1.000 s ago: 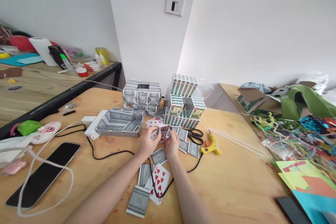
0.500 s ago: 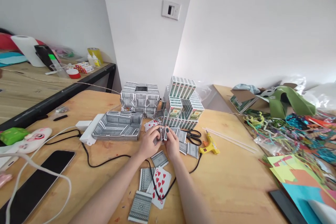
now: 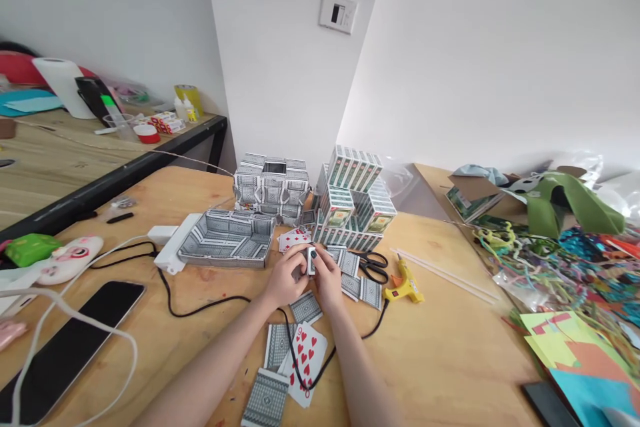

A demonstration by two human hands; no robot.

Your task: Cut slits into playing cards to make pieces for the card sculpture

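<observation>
My left hand [image 3: 289, 278] and my right hand [image 3: 326, 273] meet over the middle of the table, both closed on a small folded playing card [image 3: 311, 260]. Its pale edge shows between the fingertips; the rest is covered. Below my wrists lie a face-up nine of hearts [image 3: 309, 353] and several grey-backed cards [image 3: 266, 397]. More face-up cards [image 3: 295, 238] rest just behind my left hand. Right of my right hand are grey-backed cards [image 3: 371, 291], black-handled scissors [image 3: 373, 265] and a yellow glue gun [image 3: 406, 283].
A card-covered tray [image 3: 227, 238] leans by a white power strip [image 3: 175, 250]. Behind stand a card-covered box structure [image 3: 273, 187] and stacked card boxes [image 3: 353, 197]. A black cord [image 3: 210, 305] crosses the table. A phone [image 3: 75, 353] lies left; craft scraps [image 3: 565, 267] cover the right.
The card between my fingers has turned and pressed together, from two upright flaps to one narrow pale edge. My hands stay in nearly the same place; the view has shifted slightly.
</observation>
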